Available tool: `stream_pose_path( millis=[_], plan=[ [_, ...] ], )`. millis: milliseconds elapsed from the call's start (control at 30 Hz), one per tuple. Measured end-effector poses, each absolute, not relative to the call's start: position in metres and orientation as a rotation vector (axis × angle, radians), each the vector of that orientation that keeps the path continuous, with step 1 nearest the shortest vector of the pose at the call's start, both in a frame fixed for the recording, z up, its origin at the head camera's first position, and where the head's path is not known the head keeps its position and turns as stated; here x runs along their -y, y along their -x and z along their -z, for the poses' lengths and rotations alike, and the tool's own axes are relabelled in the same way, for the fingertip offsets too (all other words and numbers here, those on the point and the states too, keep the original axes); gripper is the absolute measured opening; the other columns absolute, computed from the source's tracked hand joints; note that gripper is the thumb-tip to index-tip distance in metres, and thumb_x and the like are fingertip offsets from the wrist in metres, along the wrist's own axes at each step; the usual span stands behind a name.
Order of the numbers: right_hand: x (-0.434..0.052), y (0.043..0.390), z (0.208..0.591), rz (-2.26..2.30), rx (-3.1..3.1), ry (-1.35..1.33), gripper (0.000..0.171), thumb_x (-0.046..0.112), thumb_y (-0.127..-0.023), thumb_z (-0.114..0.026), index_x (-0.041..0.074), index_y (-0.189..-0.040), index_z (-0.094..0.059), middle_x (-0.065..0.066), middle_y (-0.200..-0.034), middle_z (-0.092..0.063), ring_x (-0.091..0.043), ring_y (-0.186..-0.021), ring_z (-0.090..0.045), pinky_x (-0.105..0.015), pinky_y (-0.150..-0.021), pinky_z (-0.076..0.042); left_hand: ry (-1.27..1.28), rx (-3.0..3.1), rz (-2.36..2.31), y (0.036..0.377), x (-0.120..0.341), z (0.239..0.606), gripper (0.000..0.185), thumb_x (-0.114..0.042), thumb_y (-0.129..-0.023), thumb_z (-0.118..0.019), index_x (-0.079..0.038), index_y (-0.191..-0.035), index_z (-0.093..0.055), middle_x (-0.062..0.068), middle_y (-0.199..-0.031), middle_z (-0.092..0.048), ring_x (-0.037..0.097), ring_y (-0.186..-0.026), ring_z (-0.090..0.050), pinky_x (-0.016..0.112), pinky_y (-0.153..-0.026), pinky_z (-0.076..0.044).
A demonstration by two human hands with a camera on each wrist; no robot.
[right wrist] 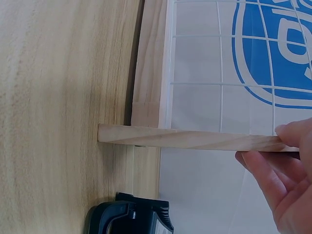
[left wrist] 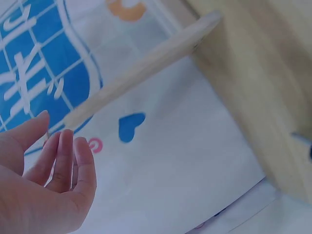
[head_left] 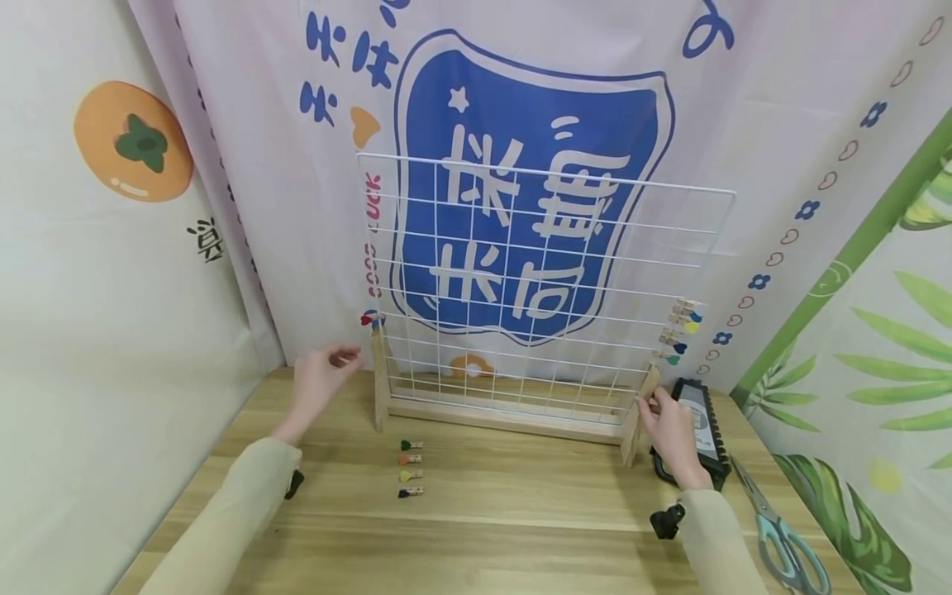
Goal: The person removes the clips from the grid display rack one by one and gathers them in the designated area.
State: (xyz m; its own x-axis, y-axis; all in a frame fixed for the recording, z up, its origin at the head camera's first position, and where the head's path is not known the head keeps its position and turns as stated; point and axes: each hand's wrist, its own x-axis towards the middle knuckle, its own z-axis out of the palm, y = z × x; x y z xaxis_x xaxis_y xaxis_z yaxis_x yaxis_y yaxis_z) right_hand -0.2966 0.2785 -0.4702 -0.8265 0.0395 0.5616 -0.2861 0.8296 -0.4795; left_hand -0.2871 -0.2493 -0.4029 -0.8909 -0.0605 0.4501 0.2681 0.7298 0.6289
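A white wire grid panel (head_left: 513, 248) stands in a wooden base (head_left: 506, 420). My right hand (head_left: 673, 434) pinches the right wooden upright (right wrist: 204, 139) between thumb and fingers. Left of the rack, my left hand (head_left: 321, 384) hovers with loosely bent fingers, apart from the left upright (head_left: 381, 384) and holding nothing visible. Just above it, a red mini clothespin (head_left: 369, 320) is clipped to the grid's left edge. Several mini clothespins (head_left: 673, 339) with coloured decorations hang on the right edge. Others, green (head_left: 411, 445), orange (head_left: 411, 459), yellow (head_left: 411, 475) and dark blue (head_left: 411, 492), lie in a column on the table.
Behind the right upright lies a black case (head_left: 699, 421) with a pale label. Scissors (head_left: 781, 533) with blue-grey handles lie at the table's right edge. A printed cloth (head_left: 312, 248) hangs behind the rack. The wooden table (head_left: 506, 537) extends in front.
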Motion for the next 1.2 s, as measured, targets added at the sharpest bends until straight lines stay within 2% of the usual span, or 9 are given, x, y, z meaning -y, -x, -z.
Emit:
stream_pose_path(
  millis=[300, 533, 933, 1200],
  plan=[
    [-0.28, 0.298, 0.472, -0.765, 2.446, -0.17, 0.014, 0.006, -0.095, -0.062, -0.006, -0.091, -0.059, -0.033, -0.086, -0.07, -0.048, -0.086, -0.071, -0.052, -0.066, -0.059, 0.116, 2.426, 1.068, 0.314, 0.248, 0.379, 0.033, -0.019, -0.094, -0.067, 0.003, -0.118, -0.068, 0.024, -0.11, -0.072, 0.035, -0.091, -0.069, 0.017, -0.067, -0.048],
    [-0.283, 0.301, 0.477, -0.762, 2.425, -0.19, 0.012, 0.005, -0.094, -0.064, -0.005, -0.088, -0.059, -0.033, -0.086, -0.07, -0.047, -0.083, -0.072, -0.052, -0.065, -0.059, 0.119, 2.395, 1.024, 0.325, 0.245, 0.377, 0.027, -0.015, -0.093, -0.069, 0.003, -0.113, -0.07, 0.023, -0.106, -0.074, 0.036, -0.086, -0.072, 0.017, -0.063, -0.047],
    [-0.281, 0.3, 0.474, -0.774, 2.433, -0.198, 0.012, 0.005, -0.095, -0.063, -0.006, -0.089, -0.06, -0.032, -0.085, -0.07, -0.046, -0.083, -0.072, -0.051, -0.065, -0.06, 0.095, 2.386, 1.001, 0.333, 0.247, 0.375, 0.021, -0.013, -0.095, -0.066, 0.003, -0.105, -0.073, 0.024, -0.099, -0.075, 0.034, -0.085, -0.069, 0.019, -0.064, -0.043],
    [-0.282, 0.299, 0.473, -0.771, 2.438, -0.202, 0.012, 0.005, -0.095, -0.062, -0.006, -0.09, -0.06, -0.032, -0.087, -0.071, -0.046, -0.083, -0.072, -0.05, -0.066, -0.06, 0.133, 2.287, 0.969, 0.335, 0.243, 0.38, 0.018, -0.011, -0.093, -0.069, 0.004, -0.1, -0.074, 0.023, -0.092, -0.075, 0.032, -0.077, -0.069, 0.015, -0.063, -0.04]
  ],
)
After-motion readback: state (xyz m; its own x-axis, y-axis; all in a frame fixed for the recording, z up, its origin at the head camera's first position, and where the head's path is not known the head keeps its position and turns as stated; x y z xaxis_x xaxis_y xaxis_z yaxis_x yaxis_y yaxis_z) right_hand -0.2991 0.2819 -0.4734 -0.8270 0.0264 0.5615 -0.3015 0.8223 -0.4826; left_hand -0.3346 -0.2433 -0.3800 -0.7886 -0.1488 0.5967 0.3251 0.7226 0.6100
